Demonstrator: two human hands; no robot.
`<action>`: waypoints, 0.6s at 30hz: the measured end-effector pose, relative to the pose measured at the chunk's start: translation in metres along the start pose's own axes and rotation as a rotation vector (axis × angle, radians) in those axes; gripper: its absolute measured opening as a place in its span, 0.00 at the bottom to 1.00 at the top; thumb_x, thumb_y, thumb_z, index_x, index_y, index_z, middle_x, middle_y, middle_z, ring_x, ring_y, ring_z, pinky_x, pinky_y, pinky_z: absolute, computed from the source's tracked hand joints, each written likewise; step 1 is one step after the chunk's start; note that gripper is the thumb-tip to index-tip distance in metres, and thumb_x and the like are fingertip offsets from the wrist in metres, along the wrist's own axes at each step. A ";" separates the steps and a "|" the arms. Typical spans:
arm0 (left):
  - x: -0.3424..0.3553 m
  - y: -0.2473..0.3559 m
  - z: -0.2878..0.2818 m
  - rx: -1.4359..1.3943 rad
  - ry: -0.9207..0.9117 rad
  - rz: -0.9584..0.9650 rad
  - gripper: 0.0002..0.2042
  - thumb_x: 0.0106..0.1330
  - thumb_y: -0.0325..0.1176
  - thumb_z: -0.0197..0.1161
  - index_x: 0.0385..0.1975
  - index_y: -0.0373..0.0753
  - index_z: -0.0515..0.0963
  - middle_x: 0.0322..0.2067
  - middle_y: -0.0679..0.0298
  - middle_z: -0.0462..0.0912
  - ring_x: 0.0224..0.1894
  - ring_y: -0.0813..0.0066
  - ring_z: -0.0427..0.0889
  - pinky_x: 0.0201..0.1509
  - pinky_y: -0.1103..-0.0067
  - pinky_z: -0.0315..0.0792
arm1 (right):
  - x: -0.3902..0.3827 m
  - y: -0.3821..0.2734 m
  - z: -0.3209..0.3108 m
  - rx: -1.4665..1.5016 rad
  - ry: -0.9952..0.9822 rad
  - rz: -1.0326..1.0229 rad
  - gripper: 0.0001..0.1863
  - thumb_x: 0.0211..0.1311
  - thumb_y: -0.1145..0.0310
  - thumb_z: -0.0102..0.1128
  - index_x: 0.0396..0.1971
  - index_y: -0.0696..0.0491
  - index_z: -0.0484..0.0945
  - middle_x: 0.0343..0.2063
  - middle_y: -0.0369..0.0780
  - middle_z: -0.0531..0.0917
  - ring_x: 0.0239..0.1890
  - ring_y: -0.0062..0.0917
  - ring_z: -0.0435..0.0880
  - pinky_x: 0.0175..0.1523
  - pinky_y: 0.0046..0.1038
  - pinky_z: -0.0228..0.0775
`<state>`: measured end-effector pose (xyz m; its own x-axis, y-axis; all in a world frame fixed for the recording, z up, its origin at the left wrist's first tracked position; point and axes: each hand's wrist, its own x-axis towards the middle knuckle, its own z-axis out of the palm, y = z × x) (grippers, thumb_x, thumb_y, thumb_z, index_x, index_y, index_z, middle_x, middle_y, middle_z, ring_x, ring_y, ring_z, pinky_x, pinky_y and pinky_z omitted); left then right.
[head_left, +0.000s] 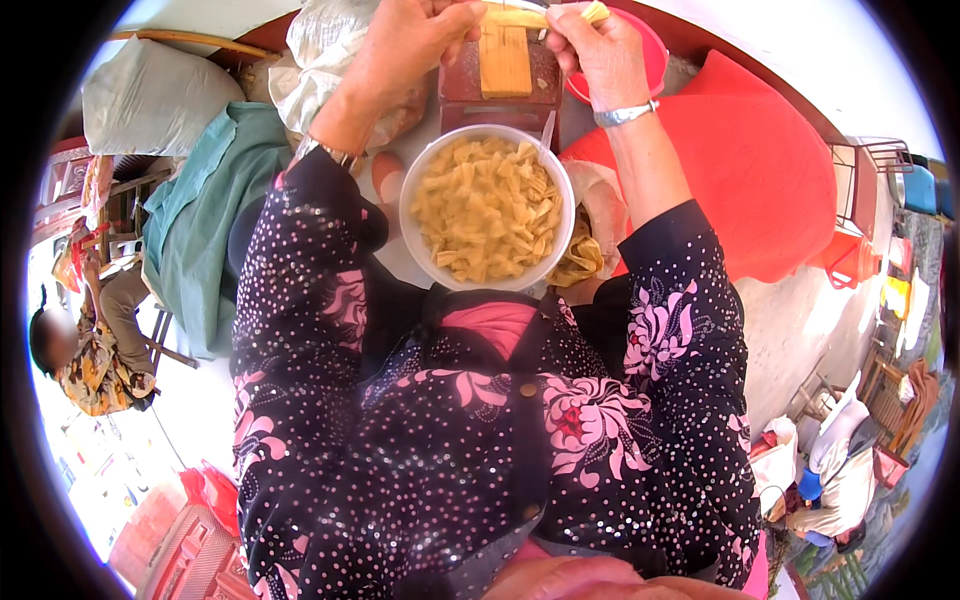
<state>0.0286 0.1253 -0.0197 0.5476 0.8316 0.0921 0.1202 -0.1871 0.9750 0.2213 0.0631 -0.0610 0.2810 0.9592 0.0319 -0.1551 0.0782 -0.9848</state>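
At the top of the head view, a pale yellow strip [516, 17] stretches between my hands, above a wooden block [505, 62] on a dark red stool [462, 98]. My left hand [425, 35] pinches at the strip's left end, its fingertips partly cut off by the frame edge. My right hand [602, 52] is closed on the other side, with a yellow piece poking out past its fingers. Nearer to me stands a round white tub [408, 222], filled with many similar yellow strips [485, 210].
A pink basin [655, 55] stands behind my right hand. Red cloth [740, 170] spreads to the right, and a plastic bag [600, 190] sits beside the tub. White sacks [320, 60] and green cloth [215, 200] lie left. Another person [105, 350] sits far left.
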 end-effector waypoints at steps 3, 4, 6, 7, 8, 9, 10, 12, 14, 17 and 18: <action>0.014 -0.005 0.005 0.075 0.057 0.078 0.03 0.63 0.27 0.54 0.27 0.37 0.71 0.18 0.71 0.70 0.19 0.87 0.67 0.21 0.87 0.63 | 0.029 0.025 -0.009 -0.302 -0.039 -0.125 0.05 0.59 0.71 0.55 0.28 0.57 0.76 0.17 0.35 0.77 0.18 0.21 0.75 0.26 0.22 0.68; 0.019 -0.020 0.007 0.115 0.056 0.144 0.03 0.62 0.27 0.55 0.27 0.36 0.71 0.19 0.71 0.69 0.21 0.87 0.67 0.23 0.86 0.63 | 0.031 0.027 -0.008 -0.400 -0.052 -0.211 0.06 0.59 0.70 0.54 0.28 0.57 0.77 0.17 0.35 0.77 0.17 0.22 0.76 0.26 0.23 0.69; 0.018 -0.034 0.008 0.219 0.101 0.247 0.03 0.60 0.26 0.55 0.26 0.36 0.70 0.19 0.71 0.68 0.23 0.86 0.66 0.25 0.85 0.63 | 0.019 0.025 -0.007 -0.547 0.045 -0.235 0.06 0.56 0.69 0.58 0.26 0.56 0.79 0.17 0.34 0.79 0.19 0.19 0.76 0.27 0.22 0.69; 0.014 -0.036 0.007 0.283 0.149 0.284 0.03 0.60 0.26 0.56 0.26 0.35 0.70 0.19 0.72 0.68 0.23 0.86 0.66 0.25 0.85 0.63 | 0.010 0.022 -0.006 -0.620 0.095 -0.242 0.07 0.54 0.68 0.60 0.25 0.56 0.80 0.17 0.34 0.79 0.20 0.17 0.76 0.28 0.21 0.69; 0.009 -0.038 0.006 0.346 0.194 0.320 0.04 0.59 0.26 0.56 0.25 0.35 0.70 0.19 0.72 0.67 0.24 0.86 0.66 0.26 0.85 0.63 | 0.003 0.023 -0.006 -0.693 0.145 -0.249 0.07 0.52 0.67 0.62 0.24 0.55 0.81 0.18 0.33 0.80 0.21 0.15 0.76 0.28 0.20 0.69; 0.004 -0.035 0.000 0.370 0.203 0.261 0.04 0.59 0.26 0.55 0.24 0.35 0.69 0.19 0.71 0.68 0.24 0.85 0.66 0.26 0.84 0.63 | -0.004 0.030 -0.020 -0.597 0.112 -0.228 0.06 0.51 0.68 0.61 0.24 0.54 0.81 0.18 0.32 0.79 0.21 0.13 0.75 0.27 0.19 0.67; -0.007 -0.037 -0.007 0.296 0.187 0.152 0.04 0.60 0.25 0.54 0.23 0.35 0.68 0.19 0.69 0.69 0.25 0.83 0.67 0.27 0.83 0.64 | -0.017 0.036 -0.031 -0.448 0.089 -0.137 0.06 0.53 0.67 0.62 0.26 0.54 0.81 0.17 0.30 0.77 0.20 0.11 0.72 0.26 0.17 0.66; -0.037 -0.028 -0.011 0.110 0.111 -0.073 0.02 0.59 0.23 0.54 0.26 0.33 0.70 0.24 0.65 0.72 0.28 0.78 0.70 0.31 0.81 0.67 | -0.048 0.038 -0.052 -0.288 -0.071 0.076 0.07 0.55 0.66 0.63 0.27 0.54 0.80 0.17 0.28 0.75 0.19 0.09 0.70 0.25 0.16 0.64; -0.079 -0.029 -0.004 0.242 0.023 -0.136 0.04 0.63 0.29 0.55 0.33 0.35 0.73 0.23 0.67 0.74 0.23 0.86 0.69 0.27 0.87 0.65 | -0.087 0.014 -0.046 -0.322 -0.251 0.275 0.09 0.55 0.64 0.65 0.29 0.54 0.79 0.19 0.28 0.76 0.22 0.10 0.70 0.27 0.13 0.62; -0.123 -0.043 0.017 0.301 -0.209 -0.064 0.06 0.64 0.30 0.56 0.37 0.37 0.74 0.27 0.68 0.77 0.27 0.86 0.72 0.32 0.87 0.68 | -0.122 0.046 -0.057 -0.623 -0.494 0.346 0.09 0.55 0.64 0.64 0.28 0.54 0.76 0.21 0.28 0.75 0.25 0.13 0.70 0.32 0.18 0.65; -0.138 -0.051 0.025 0.362 -0.284 0.018 0.06 0.64 0.29 0.56 0.38 0.36 0.74 0.28 0.67 0.78 0.31 0.84 0.75 0.36 0.84 0.71 | -0.129 0.048 -0.052 -0.809 -0.623 0.247 0.14 0.54 0.60 0.63 0.28 0.55 0.74 0.20 0.33 0.75 0.25 0.19 0.72 0.34 0.23 0.67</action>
<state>-0.0325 0.0074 -0.0874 0.7512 0.6601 0.0001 0.3627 -0.4128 0.8355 0.2272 -0.0710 -0.1218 -0.2450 0.9117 -0.3297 0.6018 -0.1236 -0.7890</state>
